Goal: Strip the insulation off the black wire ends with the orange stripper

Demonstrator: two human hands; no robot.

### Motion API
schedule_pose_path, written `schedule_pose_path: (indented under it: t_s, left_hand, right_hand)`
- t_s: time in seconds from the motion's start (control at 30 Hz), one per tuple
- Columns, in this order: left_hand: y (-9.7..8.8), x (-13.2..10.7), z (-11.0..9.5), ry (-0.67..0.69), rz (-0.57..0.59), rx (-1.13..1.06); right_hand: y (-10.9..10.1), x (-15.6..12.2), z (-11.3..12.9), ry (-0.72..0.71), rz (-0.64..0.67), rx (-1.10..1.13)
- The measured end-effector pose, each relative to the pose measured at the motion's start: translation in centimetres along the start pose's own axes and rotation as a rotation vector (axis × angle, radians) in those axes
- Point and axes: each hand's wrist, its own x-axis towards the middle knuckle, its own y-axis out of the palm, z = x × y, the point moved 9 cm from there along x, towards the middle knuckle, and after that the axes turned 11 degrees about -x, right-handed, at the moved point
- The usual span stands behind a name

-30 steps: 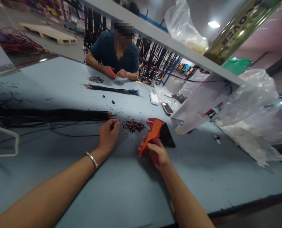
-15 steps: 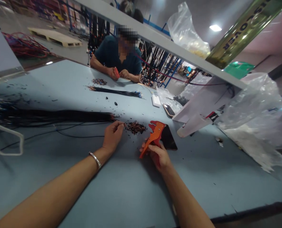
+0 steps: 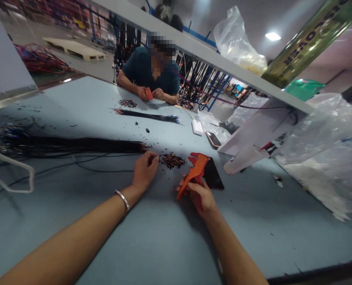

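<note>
My left hand, with a silver bangle at its wrist, is closed in a pinch beside the pile of cut wire bits. A thin black wire runs from the left into this hand; its tip is hard to make out at the fingers. My right hand is wrapped round the handles of an orange and red wire stripper, jaws pointing up and away from me. Behind the hand pinching the wire lies a long bundle of black wires, with stripped coppery ends near my fingers.
A dark phone or tablet lies beside the stripper. Across the table, a co-worker holds a red tool behind a smaller wire bundle. A white wire frame stands left; a shelf post and plastic bags are right.
The whole view has shifted slightly, so things sit a little farther right. Both hands keep nearly the same places and grips; the left fingers have curled slightly.
</note>
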Motion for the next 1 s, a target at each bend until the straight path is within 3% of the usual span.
schedule_pose_path:
  t_s: [0.17, 0.27, 0.47, 0.87, 1.0]
  left_hand:
    - [0.8, -0.5, -1.8, 0.138, 0.081, 0.198]
    - [1.6, -0.8, -2.5, 0.217, 0.157, 0.178]
    - [1.5, -0.6, -1.9, 0.158, 0.135, 0.175]
    - [1.6, -0.4, -1.9, 0.270, 0.117, 0.203]
    - [1.5, -0.5, -1.8, 0.247, 0.120, 0.171]
  right_hand:
    - [0.0, 0.0, 0.0, 0.010, -0.005, -0.004]
    - [0.0, 0.0, 0.1, 0.006, 0.000, -0.016]
    - [0.1, -0.1, 0.1, 0.011, 0.002, -0.006]
    - [-0.1, 0.1, -0.1, 0.010, -0.001, 0.012]
    - [0.0, 0.0, 0.0, 0.010, 0.007, 0.018]
